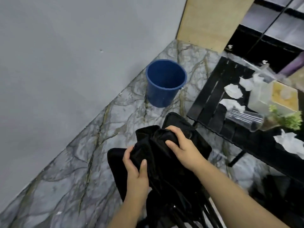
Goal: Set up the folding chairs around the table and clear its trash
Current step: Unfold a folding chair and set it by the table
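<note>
Bucket (166, 83) left of table (212, 102); chair (164, 162) before both.

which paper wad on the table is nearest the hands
The wad at the table's near edge, this side of the tipped cup; the others lie beyond it.

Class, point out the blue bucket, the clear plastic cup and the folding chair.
blue bucket (162, 94): head view, outer front wall.
clear plastic cup (245, 118): head view, side, lying on the table.
folding chair (158, 140): head view, bunched black fabric between the hands.

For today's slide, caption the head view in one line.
Both hands grip a folded black chair beside the littered table.
</note>
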A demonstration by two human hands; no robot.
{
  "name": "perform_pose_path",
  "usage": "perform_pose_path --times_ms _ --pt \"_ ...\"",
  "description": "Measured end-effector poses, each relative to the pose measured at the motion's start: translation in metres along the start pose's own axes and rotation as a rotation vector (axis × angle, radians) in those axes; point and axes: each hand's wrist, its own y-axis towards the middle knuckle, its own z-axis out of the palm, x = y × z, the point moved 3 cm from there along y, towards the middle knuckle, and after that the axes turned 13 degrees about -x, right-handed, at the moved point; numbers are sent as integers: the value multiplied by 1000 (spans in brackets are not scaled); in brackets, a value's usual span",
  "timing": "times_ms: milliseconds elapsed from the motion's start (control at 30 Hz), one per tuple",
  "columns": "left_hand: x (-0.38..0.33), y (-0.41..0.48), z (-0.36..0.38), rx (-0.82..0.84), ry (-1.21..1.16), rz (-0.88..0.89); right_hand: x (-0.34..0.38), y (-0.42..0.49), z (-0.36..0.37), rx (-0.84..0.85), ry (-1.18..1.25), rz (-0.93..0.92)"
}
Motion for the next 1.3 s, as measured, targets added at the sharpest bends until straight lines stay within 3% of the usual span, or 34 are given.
perform_pose_path --times_ms 200,433,633,867,1067,1300 --pt "-70 -86 -9 234 64 108 35 -117 -78 -189 64 52" --pt "-129 -197 -31 511 150 286 41 -289 -158 -559 127 92" --pt "-180 -231 -56 556 197 503 62 -400 -216 -709 342 86" --pt "-230 -195 -101 519 225 620 58 -483 -250 -833 345 154" --pt "-205 -189 -156 614 332 432 29 -536 -183 -875 379 365" --pt "-169 -190 -202 587 574 257 6 -564 -116 -784 275 531"
